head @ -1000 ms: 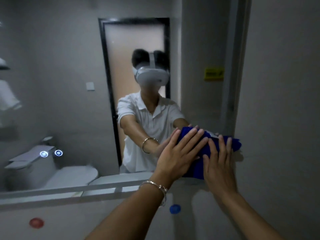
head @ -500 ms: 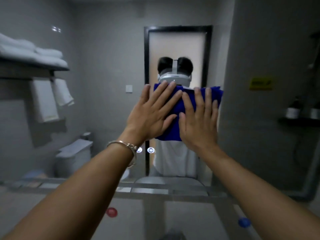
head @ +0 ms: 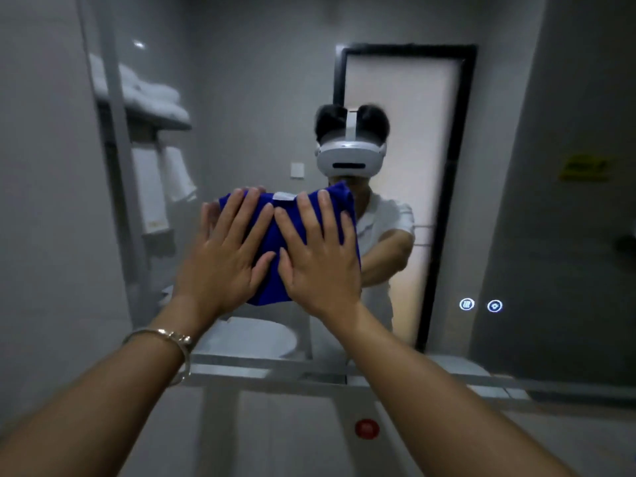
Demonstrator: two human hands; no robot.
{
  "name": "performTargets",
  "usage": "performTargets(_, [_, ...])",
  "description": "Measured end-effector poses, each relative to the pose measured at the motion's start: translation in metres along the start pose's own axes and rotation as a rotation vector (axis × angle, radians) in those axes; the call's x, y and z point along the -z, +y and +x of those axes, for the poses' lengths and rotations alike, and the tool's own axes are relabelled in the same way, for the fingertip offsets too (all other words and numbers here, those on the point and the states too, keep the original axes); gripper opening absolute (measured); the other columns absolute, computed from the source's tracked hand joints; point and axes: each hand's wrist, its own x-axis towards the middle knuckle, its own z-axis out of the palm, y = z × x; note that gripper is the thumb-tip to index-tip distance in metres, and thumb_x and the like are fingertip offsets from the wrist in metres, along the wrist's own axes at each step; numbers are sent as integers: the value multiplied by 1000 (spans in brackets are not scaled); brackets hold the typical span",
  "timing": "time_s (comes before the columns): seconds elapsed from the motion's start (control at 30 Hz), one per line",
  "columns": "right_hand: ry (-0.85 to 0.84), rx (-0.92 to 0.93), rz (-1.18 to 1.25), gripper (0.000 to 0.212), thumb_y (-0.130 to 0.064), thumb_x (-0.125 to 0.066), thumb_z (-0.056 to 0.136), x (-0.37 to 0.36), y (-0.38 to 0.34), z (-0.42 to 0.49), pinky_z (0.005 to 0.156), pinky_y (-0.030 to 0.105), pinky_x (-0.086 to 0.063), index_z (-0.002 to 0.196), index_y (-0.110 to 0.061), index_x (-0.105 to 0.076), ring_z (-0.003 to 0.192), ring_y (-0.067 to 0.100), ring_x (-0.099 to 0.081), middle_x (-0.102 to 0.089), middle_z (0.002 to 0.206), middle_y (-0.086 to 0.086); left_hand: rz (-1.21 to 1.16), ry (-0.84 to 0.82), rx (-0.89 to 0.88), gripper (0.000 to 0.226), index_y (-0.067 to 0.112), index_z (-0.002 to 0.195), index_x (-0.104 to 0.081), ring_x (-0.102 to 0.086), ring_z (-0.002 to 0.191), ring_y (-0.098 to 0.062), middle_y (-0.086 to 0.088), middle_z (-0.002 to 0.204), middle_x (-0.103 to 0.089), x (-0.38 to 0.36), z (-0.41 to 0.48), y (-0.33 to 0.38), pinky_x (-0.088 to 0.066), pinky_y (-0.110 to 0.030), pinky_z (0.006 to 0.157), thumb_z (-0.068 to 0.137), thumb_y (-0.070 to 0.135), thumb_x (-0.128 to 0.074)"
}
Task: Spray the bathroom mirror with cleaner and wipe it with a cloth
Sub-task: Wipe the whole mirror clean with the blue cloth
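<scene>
Grey tiled bathroom, with the big mirror [head: 241, 80] filling most of the view. The blue cloth [head: 268, 290] is flat against the glass, left of centre, with its long side running left to right. Both hands are open with fingers spread, palms pressing it on. The left hand [head: 223, 259] covers the left half and the right hand [head: 320, 266] sits right beside it, thumbs nearly touching. Most of the glass lies off to the right, so I'd guess that's where the wipe goes, right hand leading. No spray bottle in sight. The only thing holding stuff is the reflected shelf [head: 172, 123], stacked with folded white towels [head: 151, 98]. There's a bracelet [head: 172, 339] on the left wrist.
</scene>
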Motion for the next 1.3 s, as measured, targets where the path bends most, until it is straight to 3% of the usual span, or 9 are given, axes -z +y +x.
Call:
performTargets(0.2, [41, 0, 0, 55, -37, -41, 93, -6, -8, -3, 116, 45, -9, 144, -20, -28, 141, 32, -20, -23, 150, 10, -181, 69, 184, 64, 3, 149, -7, -2, 145, -33, -22, 155, -7, -7, -7, 32, -5, -47, 118, 93, 25, -29])
performTargets(0.37, [40, 29, 32, 52, -36, -41, 93, -6, -2, -6, 116, 45, -13, 142, -20, -32, 141, 32, -23, -38, 150, 13, -240, 118, 243, 64, 2, 148, -3, -1, 144, -33, -25, 154, -7, -16, -9, 40, -3, -46, 118, 93, 23, -28])
performTargets(0.5, [14, 38, 22, 48, -36, -38, 97, -6, 9, -29, 116, 44, -11, 142, -20, -34, 141, 31, -24, -39, 149, 13, -268, 122, 224, 66, 2, 147, 0, 6, 144, -32, -24, 154, -5, -24, -20, 60, -2, -48, 117, 93, 25, -29])
performTargets(0.63, [1, 57, -5, 46, -38, -29, 100, -10, 18, -61, 117, 43, -12, 142, -22, -33, 142, 29, -22, -27, 150, 9, -248, 107, 183, 66, 2, 148, 0, 8, 144, -34, -22, 154, 0, -36, -36, 82, -3, -51, 117, 93, 26, -28])
performTargets(0.8, [-5, 53, 13, 52, -39, -41, 96, -10, 21, -66, 114, 45, -20, 143, -23, -30, 142, 28, -21, -24, 151, 8, -251, 78, 207, 63, -4, 146, -3, 6, 144, -38, -24, 154, -1, -35, -39, 88, -5, -54, 116, 94, 25, -25])
performTargets(1.07, [-25, 138, -39, 47, -39, -38, 97, 3, 71, -112, 114, 41, -17, 141, -24, -35, 141, 26, -23, -29, 149, 6, -266, 18, 199, 72, 4, 148, 9, 9, 144, -37, -18, 155, 16, -39, -44, 151, -3, -52, 116, 91, 29, -28])
performTargets(1.17, [-32, 145, -37, 46, -38, -37, 97, 15, 99, -102, 113, 42, -18, 141, -24, -34, 139, 27, -27, -29, 149, 6, -292, 39, 201, 73, 5, 149, 8, 8, 144, -35, -20, 155, 6, -32, -19, 166, -3, -51, 116, 91, 30, -29])
performTargets(1.3, [-5, 26, -75, 47, -36, -34, 99, 40, 151, -80, 115, 42, -12, 143, -21, -30, 140, 30, -23, -25, 149, 9, -314, 68, 96, 68, 2, 147, -9, -9, 142, -39, -26, 153, -15, -11, 51, 188, -11, -55, 115, 90, 31, -33])
